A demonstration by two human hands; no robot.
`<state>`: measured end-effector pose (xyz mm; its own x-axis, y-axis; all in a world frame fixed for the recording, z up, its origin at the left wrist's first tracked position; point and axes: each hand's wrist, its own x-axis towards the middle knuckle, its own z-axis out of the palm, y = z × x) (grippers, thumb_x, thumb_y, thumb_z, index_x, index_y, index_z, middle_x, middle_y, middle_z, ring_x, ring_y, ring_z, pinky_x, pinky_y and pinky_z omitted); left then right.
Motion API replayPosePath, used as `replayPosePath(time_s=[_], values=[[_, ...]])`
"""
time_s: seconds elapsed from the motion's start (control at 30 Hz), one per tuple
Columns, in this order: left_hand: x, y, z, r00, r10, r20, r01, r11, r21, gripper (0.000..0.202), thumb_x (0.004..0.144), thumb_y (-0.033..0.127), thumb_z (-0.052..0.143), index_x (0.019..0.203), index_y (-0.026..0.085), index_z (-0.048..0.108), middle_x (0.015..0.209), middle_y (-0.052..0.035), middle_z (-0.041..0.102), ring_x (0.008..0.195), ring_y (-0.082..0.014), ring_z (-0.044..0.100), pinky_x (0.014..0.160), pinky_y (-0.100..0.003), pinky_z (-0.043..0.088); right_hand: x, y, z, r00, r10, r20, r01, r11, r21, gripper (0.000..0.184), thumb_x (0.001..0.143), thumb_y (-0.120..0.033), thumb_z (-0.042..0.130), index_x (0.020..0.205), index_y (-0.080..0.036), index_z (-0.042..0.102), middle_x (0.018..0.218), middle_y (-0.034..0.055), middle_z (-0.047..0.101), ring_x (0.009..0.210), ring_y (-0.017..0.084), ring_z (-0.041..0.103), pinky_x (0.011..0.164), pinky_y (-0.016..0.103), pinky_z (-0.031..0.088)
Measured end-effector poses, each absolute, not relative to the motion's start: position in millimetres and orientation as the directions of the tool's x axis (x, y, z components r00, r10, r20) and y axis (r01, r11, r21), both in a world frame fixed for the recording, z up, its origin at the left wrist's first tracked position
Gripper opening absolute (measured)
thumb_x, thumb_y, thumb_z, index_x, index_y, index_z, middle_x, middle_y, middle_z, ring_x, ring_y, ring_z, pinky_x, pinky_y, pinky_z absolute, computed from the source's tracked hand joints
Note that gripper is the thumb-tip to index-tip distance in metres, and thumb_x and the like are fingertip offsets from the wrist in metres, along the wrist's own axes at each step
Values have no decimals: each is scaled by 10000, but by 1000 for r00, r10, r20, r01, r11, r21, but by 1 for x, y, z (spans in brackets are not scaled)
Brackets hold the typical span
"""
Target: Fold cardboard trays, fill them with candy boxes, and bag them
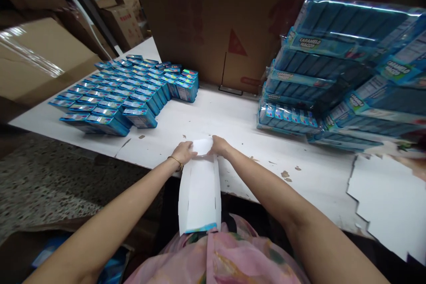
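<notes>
Between my hands is a white cardboard tray blank (201, 191), its plain inner face up and a blue printed edge close to my body. My left hand (185, 152) pinches its far end on the left side, and a bracelet circles that wrist. On the right side of the same end, my right hand (218, 145) grips the card with fingers closed. The far end flap looks bent up between the two hands. The near part of the blank hangs over the table's front edge.
Many small blue boxes (143, 117) stand in rows at the left. Wrapped trays of blue boxes (289, 117) are stacked at the right. White card sheets (389, 204) lie at the right front. A big brown carton (206, 26) stands behind the white table (206, 111).
</notes>
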<state>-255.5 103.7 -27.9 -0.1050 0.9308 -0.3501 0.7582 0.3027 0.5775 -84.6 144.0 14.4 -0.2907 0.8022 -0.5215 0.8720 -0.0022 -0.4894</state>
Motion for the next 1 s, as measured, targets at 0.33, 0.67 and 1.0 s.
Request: replayPosePath(time_s=[0.33, 0.67, 1.0], values=[[-260, 101, -34, -86, 880, -467, 511, 441, 738, 449, 515, 227, 707, 920, 97, 564, 627, 2, 574, 589, -129, 551, 560, -226, 433, -85, 143, 13, -266, 753, -602, 805, -169, -568, 433, 516, -157, 757, 906, -108, 576, 830, 93, 655, 608, 165, 620, 462, 193, 464], [-257, 95, -29, -200, 903, -379, 505, 427, 750, 676, 483, 266, 729, 1087, 119, 463, 713, 11, 549, 624, -123, 532, 600, -248, 429, -86, 141, 4, -220, 849, -480, 768, -153, -622, 624, 550, -170, 718, 1108, -178, 439, 1024, 75, 590, 793, 153, 578, 572, 216, 460], [-259, 80, -14, -41, 933, -358, 754, 264, 601, 359, 555, 254, 583, 897, 153, 618, 613, 28, 557, 583, -126, 518, 512, -204, 374, -74, 137, 15, -482, 653, -584, 595, -246, -766, 332, 773, -386, 541, 921, -106, 639, 892, 75, 657, 704, 107, 596, 608, 184, 472]])
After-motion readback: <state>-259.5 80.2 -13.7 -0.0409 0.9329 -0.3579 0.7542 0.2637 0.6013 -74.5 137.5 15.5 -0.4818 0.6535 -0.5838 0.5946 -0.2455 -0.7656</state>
